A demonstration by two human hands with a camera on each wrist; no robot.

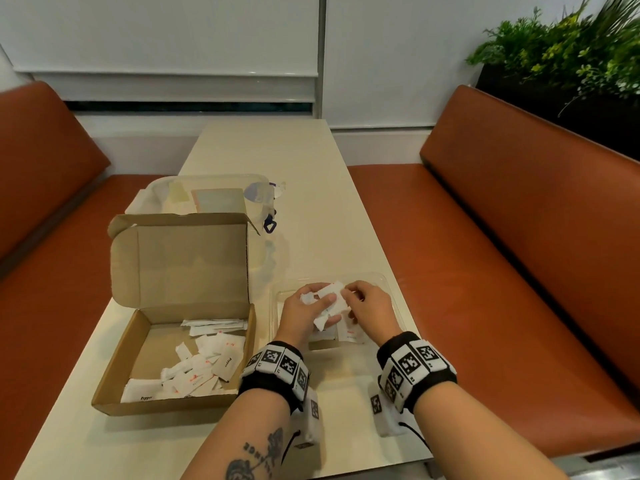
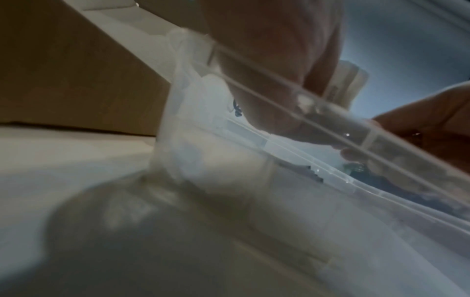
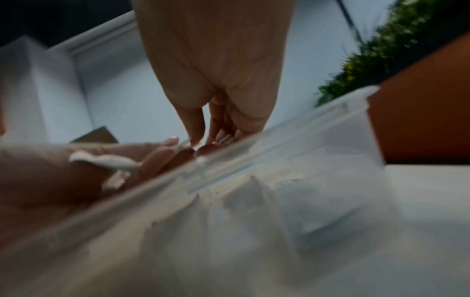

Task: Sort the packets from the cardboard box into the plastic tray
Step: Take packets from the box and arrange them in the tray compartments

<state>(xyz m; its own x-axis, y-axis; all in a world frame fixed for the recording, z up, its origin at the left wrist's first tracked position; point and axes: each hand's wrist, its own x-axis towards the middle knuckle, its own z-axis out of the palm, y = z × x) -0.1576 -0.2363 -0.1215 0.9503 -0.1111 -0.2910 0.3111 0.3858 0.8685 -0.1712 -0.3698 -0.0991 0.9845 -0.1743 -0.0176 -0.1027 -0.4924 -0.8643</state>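
1. Gripped in the left hand point(image 1: 304, 315) is a bunch of white packets point(image 1: 327, 304), fingers curled round them above the clear plastic tray point(image 1: 382, 282).
2. Facing it, the right hand point(image 1: 369, 306) pinches the top packet of that bunch with thumb and fingertips; the two hands touch at the bunch.
3. From the right wrist view, the right hand's fingers point(image 3: 195, 128) point down to meet the left hand point(image 3: 63, 170), which shows white packet edges between its fingers, just behind the tray rim point(image 3: 254, 148).
4. The tray sits at the right edge of the table point(image 1: 311, 202), near the front; a few packets lie in its near part, one with red print point(image 1: 350, 332).
5. The cardboard box point(image 1: 166, 405) stands just left of the tray, lid upright, with a loose heap of white packets point(image 1: 194, 365) over its floor, mostly toward its right and front sides.
6. Behind the box, toward the table's left edge, is a clear lidded container point(image 1: 207, 199) with a blue clip.
7. Orange bench seats point(image 1: 502, 237) run along both sides of the table, and green plants point(image 1: 571, 50) stand behind the right one.
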